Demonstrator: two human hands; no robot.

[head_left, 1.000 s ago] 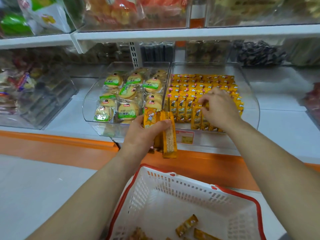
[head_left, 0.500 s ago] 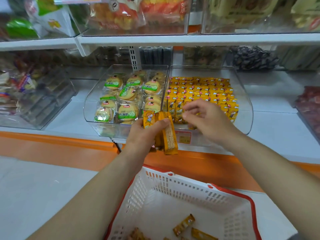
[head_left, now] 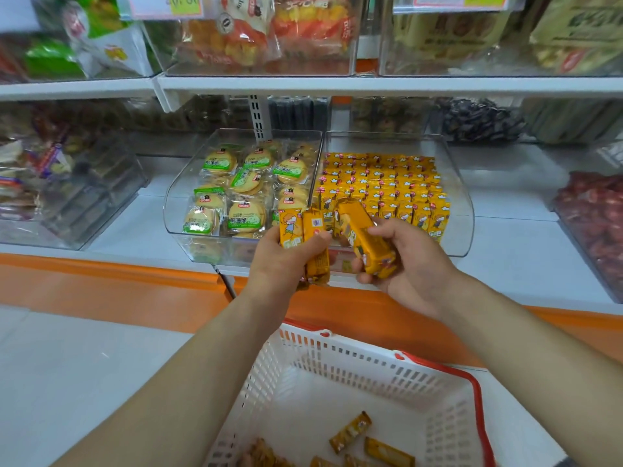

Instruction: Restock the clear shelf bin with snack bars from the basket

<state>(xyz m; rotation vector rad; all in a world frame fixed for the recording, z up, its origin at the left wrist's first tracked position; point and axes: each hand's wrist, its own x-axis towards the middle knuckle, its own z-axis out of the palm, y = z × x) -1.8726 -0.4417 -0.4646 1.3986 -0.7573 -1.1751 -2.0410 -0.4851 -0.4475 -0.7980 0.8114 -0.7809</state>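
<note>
Glossy yellow snack bars (head_left: 305, 241) are gripped by the left hand (head_left: 286, 264); another bar (head_left: 365, 241) is clasped by the right hand (head_left: 414, 264), at the front edge of the clear plastic bin (head_left: 463, 214). The white slotted basket (head_left: 445, 416) is cut off below.

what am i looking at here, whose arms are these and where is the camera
No machine here: these are a person's two bare arms, filmed by a camera worn on the head, looking forward and down. The left hand grips a few yellow snack bars; the right hand grips further bars. On the shelf stands the clear bin, filled with rows of such bars, beside a bin of green-labelled biscuits. Below is a white basket holding a few loose bars.
</note>
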